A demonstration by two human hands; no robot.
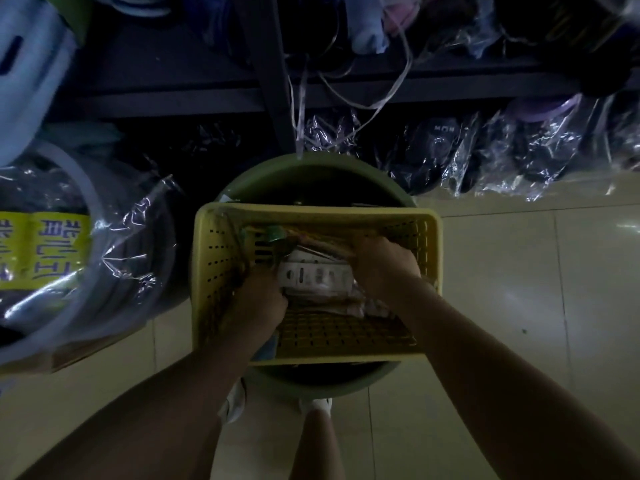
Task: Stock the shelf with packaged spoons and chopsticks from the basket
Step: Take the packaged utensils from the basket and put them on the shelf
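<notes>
Both hands were down in the one yellow basket (426, 233), which sat on top of a round green tub (311, 174). Left hand (258, 299) was curled around the left end of a white packet (317, 277), right hand (382, 263) curled over its right end. That packet lay flat, long axis running left to right. More packets (346, 304) were piled under it, too blurry to count. The near half of the basket floor was bare mesh. The dark shelf (207, 95) stood just behind the tub, with open tile floor (519, 271) to the right.
</notes>
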